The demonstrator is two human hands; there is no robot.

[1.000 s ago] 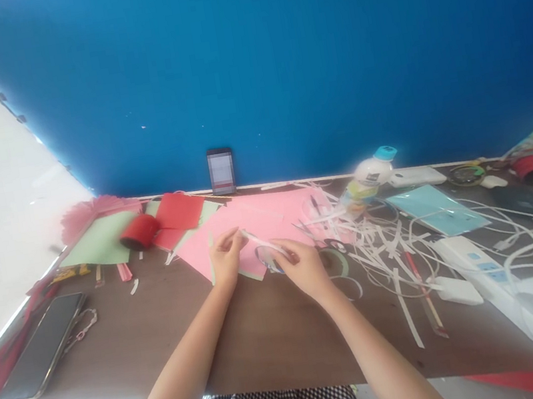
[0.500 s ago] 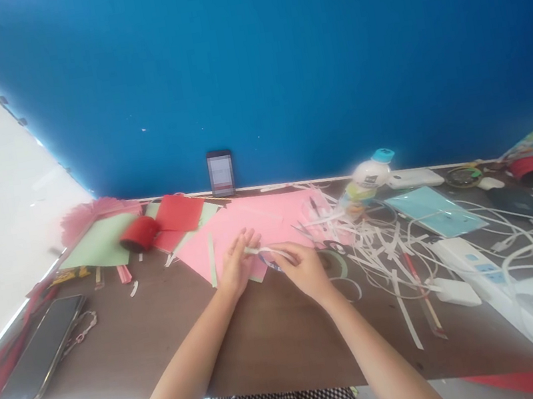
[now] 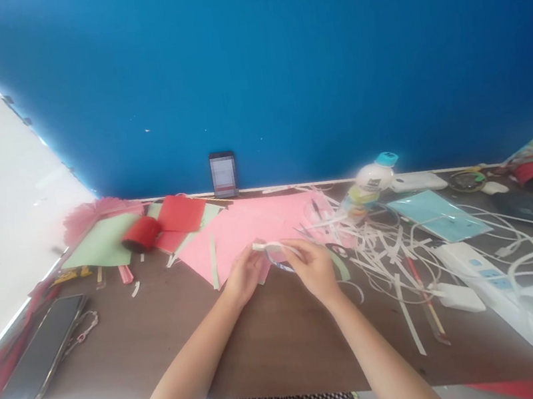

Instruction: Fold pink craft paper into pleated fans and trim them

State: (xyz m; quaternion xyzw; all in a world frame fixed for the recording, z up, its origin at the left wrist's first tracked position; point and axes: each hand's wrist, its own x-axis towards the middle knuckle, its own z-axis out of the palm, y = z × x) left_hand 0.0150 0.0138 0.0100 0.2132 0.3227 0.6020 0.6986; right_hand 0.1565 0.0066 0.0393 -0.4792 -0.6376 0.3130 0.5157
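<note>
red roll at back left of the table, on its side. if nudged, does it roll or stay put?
The red roll looks cylindrical and lies on its side, so it would probably roll. It rests against the green sheet and red paper, which might slow it. Probably light.

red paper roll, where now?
Head view, far left of the table: the red paper roll lies on the green sheet, beside the red paper.

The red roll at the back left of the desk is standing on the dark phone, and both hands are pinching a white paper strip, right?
Not quite. The head view shows the red roll lying by the green sheet, well apart from the dark phone. Left hand and right hand do pinch the white paper strip.
</note>
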